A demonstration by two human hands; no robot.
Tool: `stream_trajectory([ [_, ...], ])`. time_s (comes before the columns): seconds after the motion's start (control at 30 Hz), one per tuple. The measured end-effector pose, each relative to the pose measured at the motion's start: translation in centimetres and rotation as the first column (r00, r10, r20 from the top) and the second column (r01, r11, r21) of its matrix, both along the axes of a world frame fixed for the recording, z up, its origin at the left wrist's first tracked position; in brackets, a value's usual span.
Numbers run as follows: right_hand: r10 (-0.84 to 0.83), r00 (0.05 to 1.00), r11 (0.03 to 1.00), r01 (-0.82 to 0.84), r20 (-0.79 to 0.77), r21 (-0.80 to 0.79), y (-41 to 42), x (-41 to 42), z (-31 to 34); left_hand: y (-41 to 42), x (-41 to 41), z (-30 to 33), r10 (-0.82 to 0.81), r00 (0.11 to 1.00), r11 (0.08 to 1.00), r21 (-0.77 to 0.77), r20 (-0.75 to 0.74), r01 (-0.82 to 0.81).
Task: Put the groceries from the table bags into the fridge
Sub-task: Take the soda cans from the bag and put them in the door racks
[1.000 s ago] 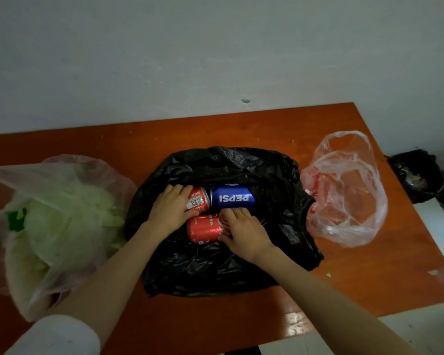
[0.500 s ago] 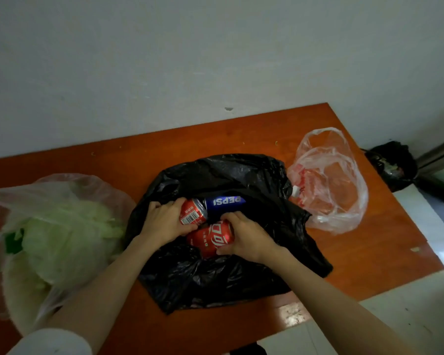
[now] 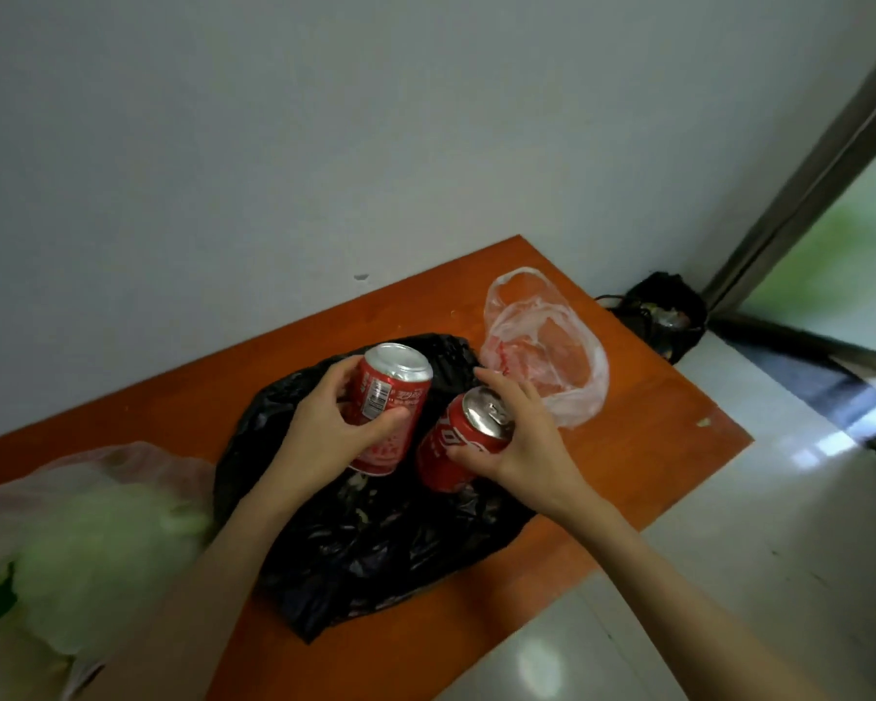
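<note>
The left hand (image 3: 324,432) wraps around a red can (image 3: 388,407) held above the black bag (image 3: 375,538), the can nearly upright with its silver top tilted slightly toward the camera and its barcode panel facing the palm. The left fingers (image 3: 340,369) curl around the far side of the can while the thumb presses across the near side just below the barcode, so the grip is closed snugly on the can's body. The right hand (image 3: 522,437) holds a second red can (image 3: 458,442), this one leaning with its silver top and pull tab turned up and to the right. The right fingers (image 3: 499,384) arch over the rim from behind and the thumb pushes against the label on the near side, pinching the can near its top. The two cans sit close beside each other without clearly touching, both lifted clear of the crumpled black bag, which lies spread on the orange desk (image 3: 628,447). Just beyond the right hand, a clear plastic bag (image 3: 547,346) with red print lies slack on the desk, its handles open. At the lower left, another thin plastic bag (image 3: 36,498) holds a pale green cabbage (image 3: 97,564), blurred at the edge of the view. On the floor past the desk's far corner, a dark bin bag (image 3: 663,311) sits against the wall.
</note>
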State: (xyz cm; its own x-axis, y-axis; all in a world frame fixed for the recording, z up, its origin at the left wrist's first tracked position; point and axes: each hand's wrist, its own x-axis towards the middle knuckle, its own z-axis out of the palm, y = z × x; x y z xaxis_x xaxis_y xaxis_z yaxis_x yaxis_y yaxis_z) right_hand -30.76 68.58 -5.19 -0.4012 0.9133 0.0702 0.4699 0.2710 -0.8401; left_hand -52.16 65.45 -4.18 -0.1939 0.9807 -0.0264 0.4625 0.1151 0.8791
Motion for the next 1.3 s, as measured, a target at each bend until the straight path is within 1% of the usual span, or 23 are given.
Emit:
stream_trajectory([
  [0.1,-0.132,0.982,0.991,0.136,-0.137,0.018,-1.4,4.4,2.3,0.2,4.2,2.3,-0.064,0.996,0.997,0.057,0.060,0.061],
  [0.17,-0.222,0.957,0.972,0.231,-0.188,0.029,-3.1,8.2,3.7,-0.2,8.0,3.5,-0.113,0.990,0.990,0.098,0.091,0.104],
  [0.3,-0.453,0.850,0.886,0.463,-0.270,-0.029,-8.4,18.0,5.9,-2.2,17.8,5.3,-0.251,0.959,0.962,0.146,0.133,0.231],
  [0.4,-0.612,0.742,0.783,0.617,-0.274,-0.081,-13.4,26.1,7.1,-4.8,26.2,5.9,-0.351,0.920,0.933,0.143,0.173,0.329],
  [0.47,-0.708,0.661,0.696,0.714,-0.248,-0.081,-17.2,31.6,7.5,-6.7,32.1,6.0,-0.421,0.883,0.906,0.141,0.210,0.398],
  [0.6,-0.844,0.491,0.509,0.860,-0.217,-0.037,-25.8,41.4,8.4,-10.9,43.9,6.3,-0.608,0.762,0.794,0.166,0.221,0.585],
  [0.7,-0.890,0.429,0.429,0.903,-0.153,0.034,-31.7,47.8,10.4,-14.1,51.9,7.1,-0.716,0.654,0.696,0.176,0.242,0.696],
  [0.8,-0.922,0.361,0.354,0.932,-0.142,0.075,-36.2,53.2,12.6,-16.1,58.9,7.7,-0.802,0.551,0.595,0.222,0.232,0.772],
  [0.87,-0.934,0.308,0.298,0.951,-0.181,0.079,-38.5,56.3,13.6,-17.3,63.5,8.4,-0.851,0.483,0.523,0.248,0.205,0.815],
  [1.0,-0.944,0.184,0.166,0.982,-0.275,0.087,-41.2,62.4,14.6,-19.1,71.8,9.9,-0.904,0.382,0.424,0.293,0.191,0.857],
  [1.07,-0.939,0.142,0.114,0.988,-0.313,0.107,-41.5,65.9,14.9,-19.4,75.8,10.6,-0.925,0.333,0.376,0.309,0.184,0.874],
  [1.17,-0.933,0.127,0.081,0.986,-0.335,0.147,-40.9,71.6,16.0,-19.1,81.8,11.9,-0.944,0.291,0.329,0.369,0.155,0.869],
  [1.23,-0.926,0.133,0.075,0.982,-0.353,0.174,-39.9,75.5,17.4,-18.5,85.8,13.6,-0.949,0.289,0.313,0.435,0.121,0.844],
  [1.3,-0.913,0.152,0.087,0.979,-0.379,0.185,-38.6,79.4,19.3,-17.7,89.6,15.9,-0.946,0.305,0.319,0.498,0.112,0.806],
])
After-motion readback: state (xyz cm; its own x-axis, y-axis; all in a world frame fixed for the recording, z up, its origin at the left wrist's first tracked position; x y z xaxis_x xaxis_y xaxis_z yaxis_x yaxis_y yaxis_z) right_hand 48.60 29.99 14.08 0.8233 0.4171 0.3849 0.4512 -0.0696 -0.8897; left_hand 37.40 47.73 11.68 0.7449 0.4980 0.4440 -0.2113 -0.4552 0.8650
